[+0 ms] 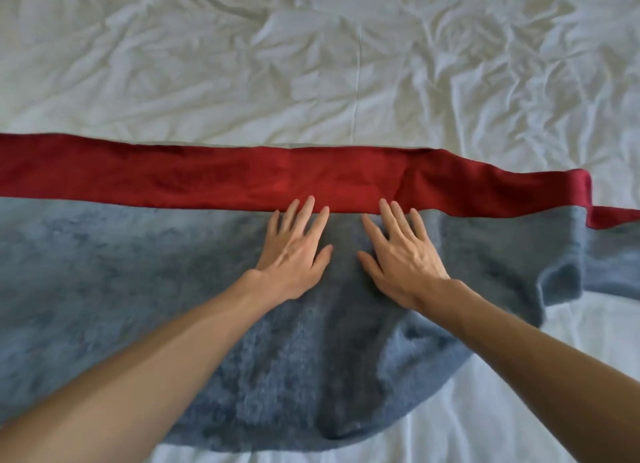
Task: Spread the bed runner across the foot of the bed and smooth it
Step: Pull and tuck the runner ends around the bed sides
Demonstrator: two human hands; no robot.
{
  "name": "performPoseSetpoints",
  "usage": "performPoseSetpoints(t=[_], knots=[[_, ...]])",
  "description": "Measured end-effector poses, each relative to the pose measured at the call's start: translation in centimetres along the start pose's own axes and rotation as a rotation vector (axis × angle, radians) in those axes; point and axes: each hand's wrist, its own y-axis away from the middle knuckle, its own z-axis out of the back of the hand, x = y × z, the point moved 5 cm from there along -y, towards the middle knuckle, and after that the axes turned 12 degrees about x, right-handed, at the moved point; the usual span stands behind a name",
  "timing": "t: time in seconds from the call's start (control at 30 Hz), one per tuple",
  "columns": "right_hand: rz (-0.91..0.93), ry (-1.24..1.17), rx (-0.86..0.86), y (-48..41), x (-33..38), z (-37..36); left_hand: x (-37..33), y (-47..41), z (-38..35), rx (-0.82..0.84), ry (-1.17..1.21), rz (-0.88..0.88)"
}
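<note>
The bed runner [138, 289] lies across the white bed [311, 64]. It is a fuzzy blue-grey cloth with a red band [173, 175] along its far edge. My left hand [294, 251] and my right hand [401, 254] press flat on the blue part, side by side near the middle, fingers straight and spread, fingertips reaching the red band. At the right the runner is folded back on itself, with a blue corner [561, 282] turned over and the red band twisted there. A ridge of cloth runs down between my forearms.
Wrinkled white sheet covers the bed beyond the runner. More white sheet [519, 410] shows at the near right, below the runner's curved edge. Both my bare forearms reach in from the bottom of the view.
</note>
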Motion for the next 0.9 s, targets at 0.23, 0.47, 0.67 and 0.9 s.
performPoseSetpoints(t=[0.23, 0.47, 0.67, 0.9], knots=[[0.065, -0.066, -0.201, 7.3, 2.9, -0.8, -2.3, 7.2, -1.3, -0.056, -0.038, -0.111], [0.081, -0.114, -0.317, 14.2, 4.7, -3.9, -4.2, 13.3, -3.3, -0.075, 0.009, -0.164], [0.057, -0.109, -0.288, 18.8, 3.8, -6.9, -6.6, 16.8, -6.1, -0.088, 0.036, -0.194], [0.065, 0.021, -0.217, 21.3, 2.4, -9.8, -10.7, 19.3, -8.4, -0.037, -0.036, -0.211]])
